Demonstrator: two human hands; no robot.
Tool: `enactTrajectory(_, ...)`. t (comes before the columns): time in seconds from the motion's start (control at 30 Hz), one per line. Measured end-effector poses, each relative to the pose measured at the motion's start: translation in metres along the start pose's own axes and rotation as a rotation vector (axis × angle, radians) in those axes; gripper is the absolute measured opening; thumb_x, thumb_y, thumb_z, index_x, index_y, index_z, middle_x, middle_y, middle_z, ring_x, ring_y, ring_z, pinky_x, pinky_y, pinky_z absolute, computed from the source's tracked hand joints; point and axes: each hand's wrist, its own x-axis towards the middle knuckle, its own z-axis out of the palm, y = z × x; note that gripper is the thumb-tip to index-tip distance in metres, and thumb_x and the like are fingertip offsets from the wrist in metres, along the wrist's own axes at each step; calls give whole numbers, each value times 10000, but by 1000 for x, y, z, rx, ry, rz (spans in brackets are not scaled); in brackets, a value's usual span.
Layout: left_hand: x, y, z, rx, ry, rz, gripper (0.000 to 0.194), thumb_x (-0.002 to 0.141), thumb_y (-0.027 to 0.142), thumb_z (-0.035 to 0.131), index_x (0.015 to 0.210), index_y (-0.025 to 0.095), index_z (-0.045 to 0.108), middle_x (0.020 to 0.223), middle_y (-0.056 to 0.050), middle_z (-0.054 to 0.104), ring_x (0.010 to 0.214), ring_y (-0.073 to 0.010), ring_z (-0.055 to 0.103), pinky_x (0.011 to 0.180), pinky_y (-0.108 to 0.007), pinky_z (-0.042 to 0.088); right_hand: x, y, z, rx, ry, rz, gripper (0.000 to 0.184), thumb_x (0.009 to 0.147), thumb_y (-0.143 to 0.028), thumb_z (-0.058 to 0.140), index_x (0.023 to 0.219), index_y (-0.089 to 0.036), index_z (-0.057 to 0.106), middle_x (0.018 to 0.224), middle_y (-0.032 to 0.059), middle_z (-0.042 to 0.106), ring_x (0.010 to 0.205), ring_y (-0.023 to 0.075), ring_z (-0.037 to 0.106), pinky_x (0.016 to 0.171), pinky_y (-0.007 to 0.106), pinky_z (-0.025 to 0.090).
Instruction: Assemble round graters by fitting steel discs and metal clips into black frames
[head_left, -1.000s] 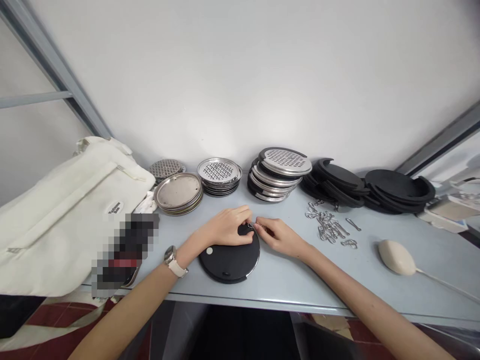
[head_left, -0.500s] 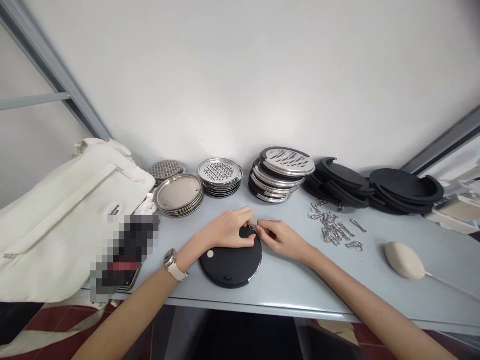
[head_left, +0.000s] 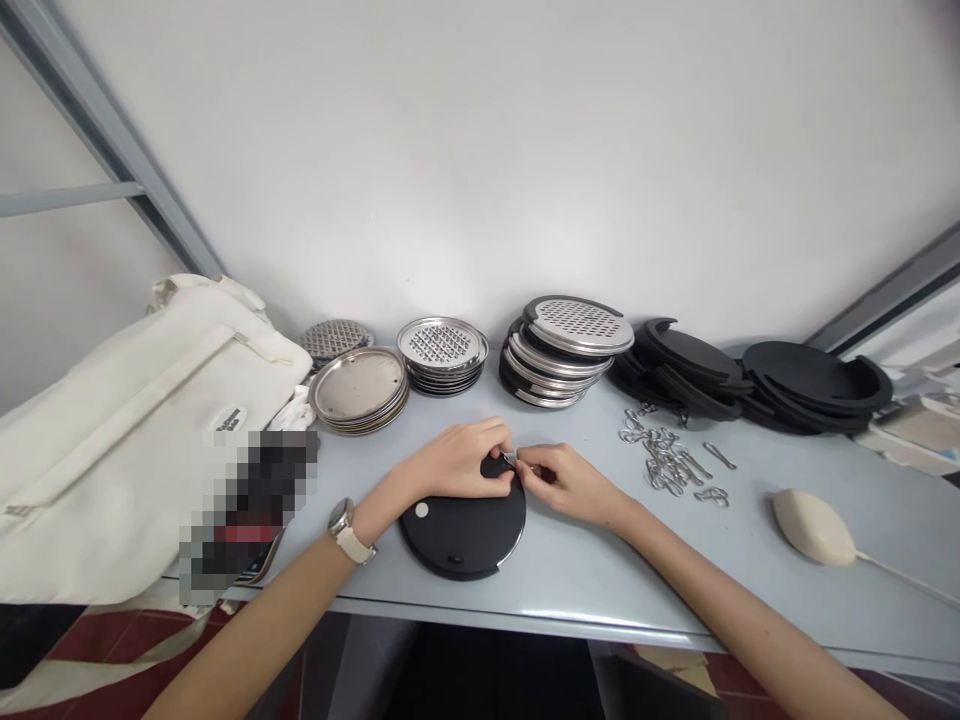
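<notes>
The left hand (head_left: 463,462) lay on the disc (head_left: 463,535), thumb and forefinger slightly parted, grip unclear. A clip (head_left: 511,460) sat at the disc's far-right edge, axis unclear, between both hands; the right hand (head_left: 561,482) pinched it from the right.

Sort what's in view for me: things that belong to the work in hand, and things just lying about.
Part of the work, as far as I can judge:
- black disc, under the left hand
- small metal piece, at the fingertips of the right hand
- loose metal clips, likely
- grater-topped stack, likely

Apparently just lying about:
- white bag
- cream corded object
</notes>
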Motion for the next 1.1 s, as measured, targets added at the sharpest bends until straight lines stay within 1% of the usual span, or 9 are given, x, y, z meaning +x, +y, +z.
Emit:
enactTrajectory(0.27, 0, -1, 2, 0, 3, -1, 166, 739, 244, 569, 851, 193, 458, 803, 21, 506, 685, -112, 470, 628, -233, 367, -2, -3, -3, 36, -9, -11, 168, 804, -161, 445, 666, -196, 357, 580, -67, 371, 526, 73, 314, 495, 203, 266)
enactTrajectory(0.37, 0, -1, 1, 5, 2, 4, 168, 742, 254, 569, 848, 193, 454, 804, 17, 505, 687, -116, 471, 632, -238, 368, -2, -3, -3, 53, -11, -16, 118, 797, -149, 443, 702, -198, 391, 589, -67, 392, 526, 75, 333, 498, 202, 280)
enactTrajectory(0.5, 0, -1, 2, 2, 11, 3, 161, 749, 258, 561, 834, 194, 441, 784, 20, 496, 676, -115, 460, 619, -238, 361, -3, -5, -5, 88, -3, -21, 54, 801, -155, 449, 799, -202, 424, 583, -77, 397, 517, 80, 342, 501, 207, 289)
enactTrajectory(0.57, 0, -1, 2, 3, 12, 1, 156, 747, 258, 559, 830, 193, 444, 781, 21, 495, 673, -114, 456, 616, -238, 360, -3, -6, -5, 104, -8, -17, 43, 808, -164, 445, 801, -201, 423, 587, -73, 397, 522, 82, 342, 504, 210, 289)
enactTrajectory(0.77, -1, -1, 2, -6, -5, -9, 165, 742, 258, 569, 857, 191, 472, 805, 15, 514, 689, -117, 471, 621, -235, 364, -1, -3, -5, 118, -63, 21, 181, 832, -200, 414, 659, -195, 363, 586, -56, 357, 536, 86, 304, 498, 222, 256)
enactTrajectory(1.0, -1, -2, 3, 13, 0, 4, 168, 737, 249, 580, 850, 187, 472, 798, 20, 506, 674, -105, 467, 629, -229, 370, -1, -3, -4, 88, -57, 31, 325, 920, -368, 379, 648, -194, 352, 570, -61, 316, 513, 83, 284, 485, 230, 235)
enactTrajectory(1.1, -1, -3, 3, 14, 1, 5, 166, 736, 248, 577, 844, 187, 467, 796, 19, 503, 671, -105, 465, 622, -229, 369, -1, -3, -4, 89, -58, 26, 336, 925, -385, 377, 650, -194, 344, 570, -61, 317, 517, 82, 285, 486, 228, 235)
